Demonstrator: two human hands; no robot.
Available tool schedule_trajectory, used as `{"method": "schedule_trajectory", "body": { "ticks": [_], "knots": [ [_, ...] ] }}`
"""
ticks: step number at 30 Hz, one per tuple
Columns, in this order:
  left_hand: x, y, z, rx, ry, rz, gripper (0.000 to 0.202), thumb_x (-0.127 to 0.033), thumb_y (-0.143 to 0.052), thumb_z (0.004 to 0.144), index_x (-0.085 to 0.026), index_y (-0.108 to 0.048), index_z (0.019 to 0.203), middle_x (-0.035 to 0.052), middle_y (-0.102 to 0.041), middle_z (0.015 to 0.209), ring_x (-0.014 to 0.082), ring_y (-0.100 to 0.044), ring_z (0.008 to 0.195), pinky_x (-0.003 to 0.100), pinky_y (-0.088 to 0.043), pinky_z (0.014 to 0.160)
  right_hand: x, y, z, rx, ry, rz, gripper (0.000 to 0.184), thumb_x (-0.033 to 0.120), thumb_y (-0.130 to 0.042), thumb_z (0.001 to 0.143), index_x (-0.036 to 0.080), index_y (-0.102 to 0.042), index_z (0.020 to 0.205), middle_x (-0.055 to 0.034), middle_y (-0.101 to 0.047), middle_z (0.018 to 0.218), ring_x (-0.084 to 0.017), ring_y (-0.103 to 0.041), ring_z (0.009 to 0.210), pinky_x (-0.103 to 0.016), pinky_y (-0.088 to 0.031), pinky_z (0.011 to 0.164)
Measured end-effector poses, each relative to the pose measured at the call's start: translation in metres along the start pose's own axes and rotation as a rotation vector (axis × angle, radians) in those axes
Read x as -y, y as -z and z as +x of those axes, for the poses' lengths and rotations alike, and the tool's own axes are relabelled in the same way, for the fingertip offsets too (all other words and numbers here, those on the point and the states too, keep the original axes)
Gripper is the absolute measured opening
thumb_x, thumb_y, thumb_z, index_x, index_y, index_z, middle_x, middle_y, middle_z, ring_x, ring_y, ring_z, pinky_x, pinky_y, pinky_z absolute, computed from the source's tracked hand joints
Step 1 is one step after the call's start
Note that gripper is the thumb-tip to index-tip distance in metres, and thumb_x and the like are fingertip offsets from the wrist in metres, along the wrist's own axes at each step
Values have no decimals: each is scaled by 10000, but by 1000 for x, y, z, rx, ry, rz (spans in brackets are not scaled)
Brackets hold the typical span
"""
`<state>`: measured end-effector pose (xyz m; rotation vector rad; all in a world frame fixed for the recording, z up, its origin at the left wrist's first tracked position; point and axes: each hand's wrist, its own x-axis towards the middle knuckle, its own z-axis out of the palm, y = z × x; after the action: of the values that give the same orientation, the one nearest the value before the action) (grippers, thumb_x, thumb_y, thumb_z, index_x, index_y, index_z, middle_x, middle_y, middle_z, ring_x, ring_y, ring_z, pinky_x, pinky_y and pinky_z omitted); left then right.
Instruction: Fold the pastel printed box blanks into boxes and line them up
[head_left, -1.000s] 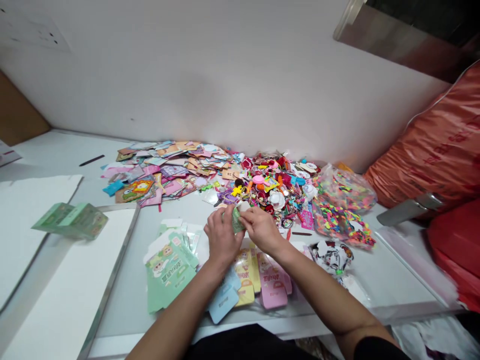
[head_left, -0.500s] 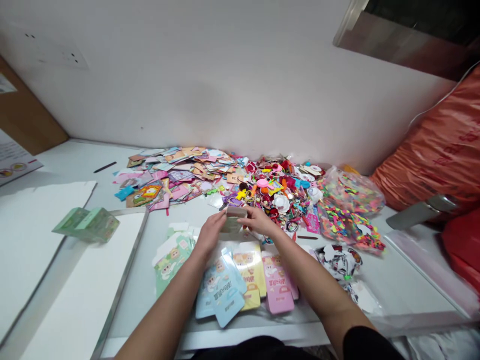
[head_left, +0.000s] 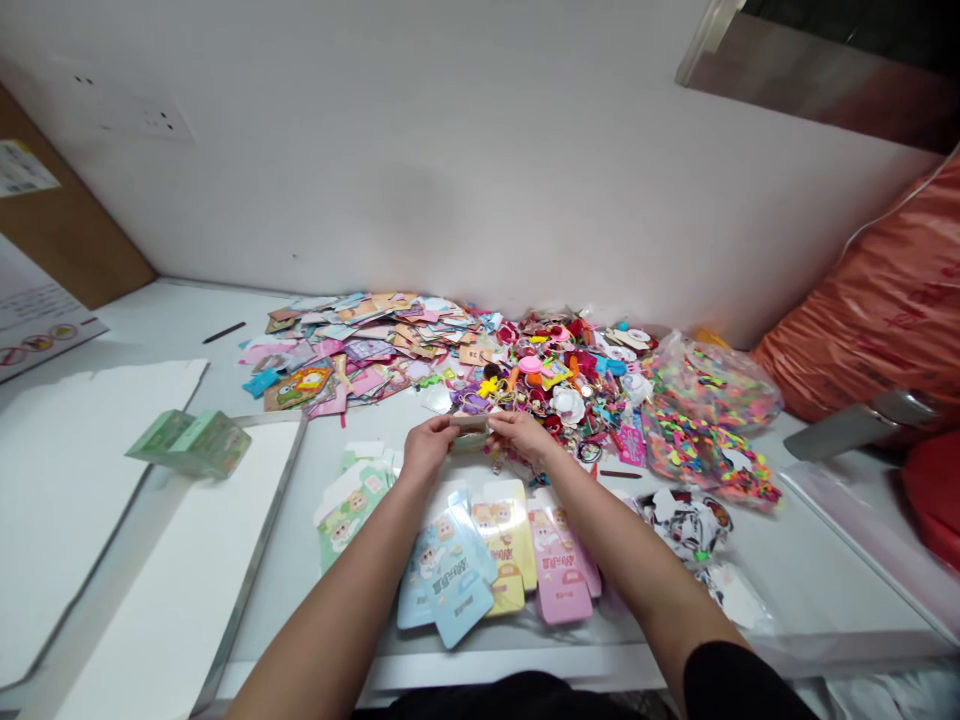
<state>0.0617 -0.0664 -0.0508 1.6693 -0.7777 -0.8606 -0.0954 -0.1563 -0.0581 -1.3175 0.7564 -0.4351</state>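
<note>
Head view: left hand [head_left: 429, 443] and right hand [head_left: 521, 436] each pinch one side of a small carton [head_left: 471, 435], held above the middle of the bench [head_left: 180, 320]; gripping opposite sides probably steadies it. Its contents cannot be told. Flat green [head_left: 349, 515], blue [head_left: 454, 580], yellow [head_left: 504, 540] and pink cartons [head_left: 561, 575] are grouped by colour along the near edge, presumably for easy reach. The trinket pile [head_left: 555, 375] lies towards the wall edge, perhaps leaving working room in front. Shaped green cartons [head_left: 217, 440] sit over the white tray [head_left: 187, 570] at the left.
</note>
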Motion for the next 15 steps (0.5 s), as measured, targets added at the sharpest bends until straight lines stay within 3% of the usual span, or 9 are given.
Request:
{"method": "schedule_trajectory", "body": {
  "ticks": [3, 6, 9, 15],
  "knots": [
    [1, -1, 2, -55, -133, 133, 289, -321, -570, 702, -197, -719, 916, 38, -707, 784, 196, -618, 726, 290, -456, 665, 1, -4, 7, -77, 158, -210, 189, 228, -556, 810, 134, -658, 939, 23, -599, 585, -96, -539, 498, -213, -452, 544],
    [0, 0, 3, -63, -287, 282, 232, -316, -556, 750, -242, -725, 891, 49, -707, 904, 235, -616, 930, 326, -450, 833, 4, -8, 15, -182, 437, -538, 220, 138, -521, 819, 164, -690, 958, -30, -678, 808, -131, -619, 750, -270, -485, 763],
    [0, 2, 5, -8, -407, 407, 265, -333, -525, 796, -252, -711, 966, 54, -688, 1015, 225, -592, 1019, 325, -419, 931, 3, -8, 21, -157, 619, -812, 260, 187, -547, 849, 174, -670, 1077, -84, -657, 1057, -171, -584, 1001, -309, -432, 918],
    [1, 9, 10, 31, -457, 608, 280, -292, -502, 830, -216, -692, 1022, 66, -687, 1067, 214, -617, 986, 313, -443, 900, 4, -1, 23, -66, 654, -1008, 245, 223, -527, 896, 175, -670, 1088, -83, -667, 1013, -167, -589, 943, -275, -434, 866]
  ]
}}
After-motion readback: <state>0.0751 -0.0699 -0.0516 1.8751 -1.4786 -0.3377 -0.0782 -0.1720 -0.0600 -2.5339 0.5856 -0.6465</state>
